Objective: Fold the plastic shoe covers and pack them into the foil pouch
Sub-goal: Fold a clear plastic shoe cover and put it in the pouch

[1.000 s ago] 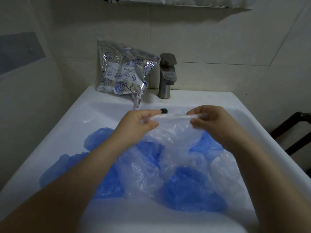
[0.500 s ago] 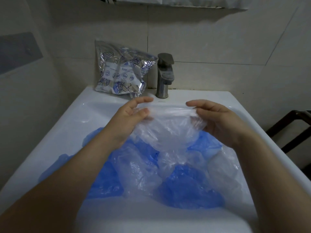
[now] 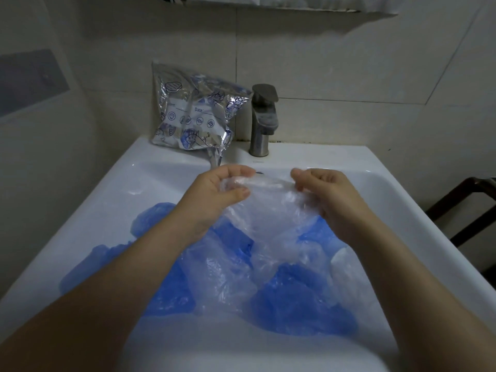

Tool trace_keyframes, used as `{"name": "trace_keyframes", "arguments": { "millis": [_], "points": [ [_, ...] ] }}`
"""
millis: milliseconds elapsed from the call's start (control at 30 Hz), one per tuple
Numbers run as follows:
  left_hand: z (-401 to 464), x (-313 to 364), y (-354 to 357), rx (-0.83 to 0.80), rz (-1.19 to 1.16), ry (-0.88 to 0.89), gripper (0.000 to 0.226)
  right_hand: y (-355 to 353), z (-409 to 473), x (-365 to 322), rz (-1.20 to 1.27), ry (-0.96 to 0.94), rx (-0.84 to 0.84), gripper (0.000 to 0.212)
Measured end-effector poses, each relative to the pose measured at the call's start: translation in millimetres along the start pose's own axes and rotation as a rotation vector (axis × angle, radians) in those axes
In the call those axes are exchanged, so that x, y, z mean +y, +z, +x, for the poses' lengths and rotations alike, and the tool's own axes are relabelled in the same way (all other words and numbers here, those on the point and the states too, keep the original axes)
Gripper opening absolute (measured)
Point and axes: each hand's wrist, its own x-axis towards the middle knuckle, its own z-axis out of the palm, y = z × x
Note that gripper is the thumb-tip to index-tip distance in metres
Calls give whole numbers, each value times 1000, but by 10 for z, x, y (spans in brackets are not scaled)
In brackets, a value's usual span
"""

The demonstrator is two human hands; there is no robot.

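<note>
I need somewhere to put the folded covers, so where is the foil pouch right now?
The foil pouch stands at the back left of the sink ledge, leaning against the tiled wall, just left of the faucet.

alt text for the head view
Both hands, left and right, pinch a clear shoe cover stretched over a sink of blue covers. A foil pouch leans beside the tap.

- pale tiled wall [image 3: 335,63], dim light
- white sink [image 3: 80,210] with metal faucet [image 3: 264,119]
- dark wooden frame [image 3: 467,205] at right
- shelf edge [image 3: 295,6] above
</note>
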Motion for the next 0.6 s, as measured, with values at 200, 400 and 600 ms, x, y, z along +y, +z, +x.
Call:
{"name": "trace_keyframes", "arguments": {
  "millis": [200, 400, 600],
  "points": [
    [6, 2, -53, -110, 51, -45, 37, -173, -7, -67, -247, -66, -144, 12],
    [33, -96, -15, -55, 533, 147, 33, -239, 28, 5, -333, -106, -178, 17],
    [14, -48, -50, -102, 454, 156, 23, -314, 18, -7, -297, -123, -293, 24]
  ]
}}
